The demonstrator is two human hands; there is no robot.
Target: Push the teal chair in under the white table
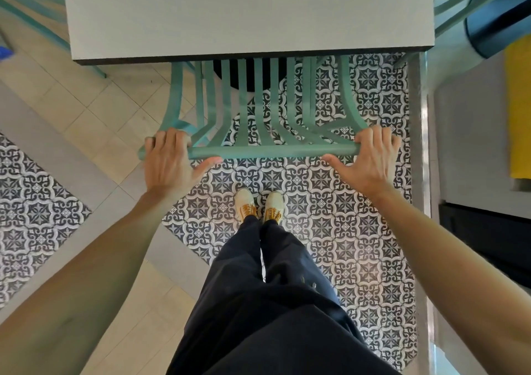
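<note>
Both hands, left [168,163] and right [370,162], wrap the chair [270,152] top rail at its 2 ends for a straight, even push; seat already under the table [247,15].

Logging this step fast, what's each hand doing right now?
Left hand: closed on the teal chair top rail, left end.
Right hand: closed on the same rail, right end.

Both bare arms reach up from the lower corners toward mid-frame. The left hand [168,163] and right hand [370,162] lie palm-down, fingers [161,142] curled forward, thumbs pointing inward.
</note>
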